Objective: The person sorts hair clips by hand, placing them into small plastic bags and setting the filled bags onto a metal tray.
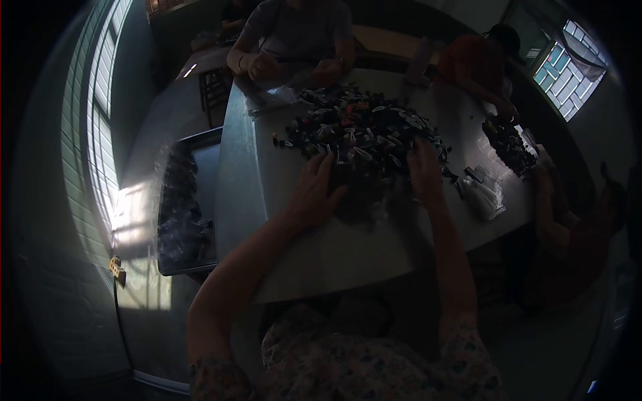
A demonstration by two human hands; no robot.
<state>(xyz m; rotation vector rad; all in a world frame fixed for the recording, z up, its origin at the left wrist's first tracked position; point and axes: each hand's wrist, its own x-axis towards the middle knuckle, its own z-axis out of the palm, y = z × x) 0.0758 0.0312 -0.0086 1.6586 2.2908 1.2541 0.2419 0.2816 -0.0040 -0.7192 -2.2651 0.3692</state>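
Note:
A wide pile of small dark, white and a few orange pieces (361,127) lies on the table (301,260). My left hand (315,190) rests at the pile's near left edge, fingers apart and pointing toward the pieces. At the near right edge is my right hand (424,174), its fingertips against the pile; how its fingers close is too dark to make out. Between both hands sits a dark, partly see-through bundle (361,197), blurred, perhaps a plastic bag. Whether either hand touches it cannot be told.
Clear plastic bags (483,194) lie to the right, near a smaller dark pile (509,147). A tray (208,167) with dark items stands left. One person (294,40) sits across; others (468,63) are at the right side.

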